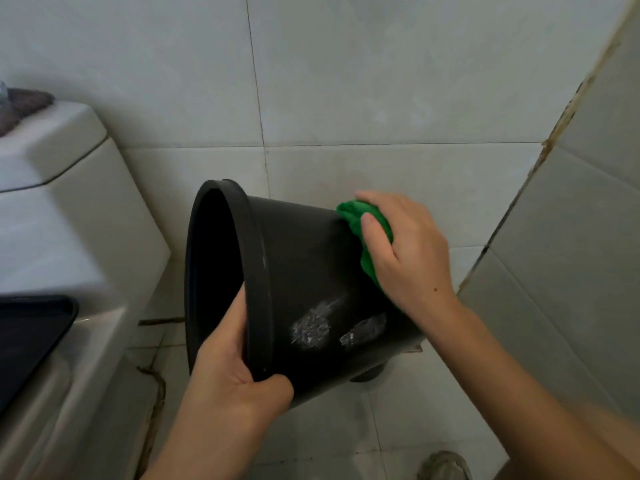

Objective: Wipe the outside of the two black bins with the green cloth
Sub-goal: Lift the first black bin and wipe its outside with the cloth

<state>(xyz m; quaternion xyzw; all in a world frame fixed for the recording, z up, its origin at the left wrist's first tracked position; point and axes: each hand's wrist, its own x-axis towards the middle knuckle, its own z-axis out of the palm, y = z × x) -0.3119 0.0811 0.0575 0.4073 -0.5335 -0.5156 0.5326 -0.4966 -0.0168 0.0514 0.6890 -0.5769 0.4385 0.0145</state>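
Toilet [52, 216]: glossy white ceramic, seen at the frame's left.
Black bin [311, 271]: smooth tapered plastic, tipped sideways at centre, whitish scuffs low on its wall.
Left hand [228, 372]: rim is gripped, fingers inside, thumb outside.
Right hand [405, 251]: fingers curled, clasping the cloth against the bin's side.
Green cloth [360, 220]: bunched, soft, held right of centre.
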